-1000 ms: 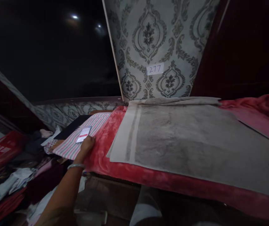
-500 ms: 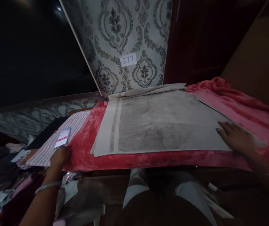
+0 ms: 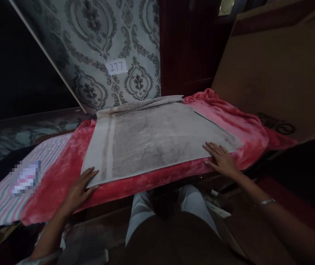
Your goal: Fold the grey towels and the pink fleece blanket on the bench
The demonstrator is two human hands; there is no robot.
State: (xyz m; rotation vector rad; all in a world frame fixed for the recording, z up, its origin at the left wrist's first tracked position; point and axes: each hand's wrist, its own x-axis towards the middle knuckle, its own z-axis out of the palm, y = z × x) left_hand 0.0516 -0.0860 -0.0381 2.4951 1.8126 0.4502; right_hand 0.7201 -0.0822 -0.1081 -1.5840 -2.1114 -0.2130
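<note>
A striped cloth (image 3: 0, 198) with a phone (image 3: 26, 178) on it covers the bench's left end. The left hand (image 3: 78, 189), fingers spread flat, presses the near left corner of the grey towel (image 3: 157, 136). The towel lies flat on a red blanket (image 3: 63, 173), long axis running left to right along the near edge. The right hand (image 3: 220, 158), grip likewise flat and open, pins its near right corner, seemingly to keep it smooth.
</note>
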